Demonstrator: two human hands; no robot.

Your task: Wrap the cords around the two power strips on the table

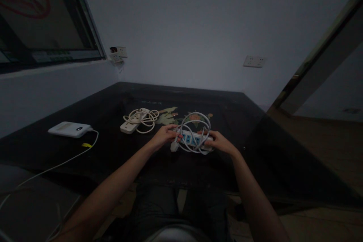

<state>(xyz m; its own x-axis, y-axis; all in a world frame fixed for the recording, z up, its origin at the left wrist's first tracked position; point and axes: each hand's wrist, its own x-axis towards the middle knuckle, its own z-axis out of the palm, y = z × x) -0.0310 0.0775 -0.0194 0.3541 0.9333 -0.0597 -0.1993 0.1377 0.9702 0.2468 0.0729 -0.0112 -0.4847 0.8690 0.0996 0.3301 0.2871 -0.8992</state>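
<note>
Between my two hands is a white power strip [189, 139] with blue sockets, its pale cord [208, 120] looped loosely around and above it. My left hand [165, 136] is closed on the strip's left end, next to the hanging plug [174, 145]. At the other end my right hand [219, 141] grips the strip, thumb in front and fingers partly hidden behind. To the left, a second white power strip [130, 125] lies on the table with its own cord coiled over it.
The dark table [113, 159] carries a white power bank [69, 129] at left, with a white cable [70, 157] running off the near edge. A yellow scrap [86, 145] lies beside it. Wall sockets [254, 61] are on the back wall; a window [48, 19] is at upper left.
</note>
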